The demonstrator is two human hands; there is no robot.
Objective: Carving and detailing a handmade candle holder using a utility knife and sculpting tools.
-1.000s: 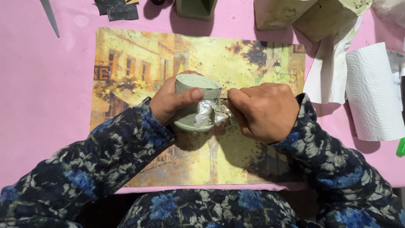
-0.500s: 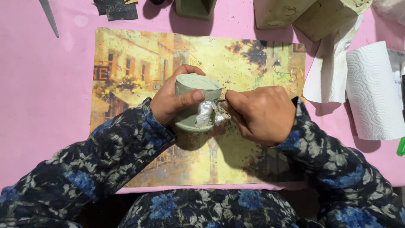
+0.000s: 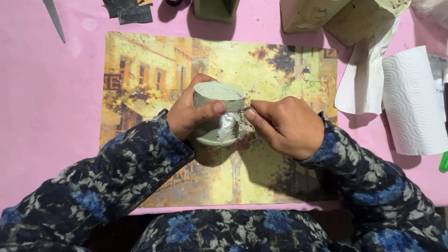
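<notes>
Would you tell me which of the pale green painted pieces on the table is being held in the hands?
The small round green pot over the picture mat; the other green pieces sit untouched along the table's far edge.

Pink table cover [image 3: 46,116]; on it, placemat [image 3: 289,79] printed with a yellow street scene; paper towel roll [image 3: 413,100] lying at right, loose torn sheet [image 3: 364,79] beside it; two grey-green blocks [image 3: 345,14] at top right; small green open box [image 3: 215,9] at top centre; dark scraps [image 3: 128,10] top left; grey metal blade [image 3: 54,18] far left; green object [image 3: 444,162] at right edge, too cropped to identify.
</notes>
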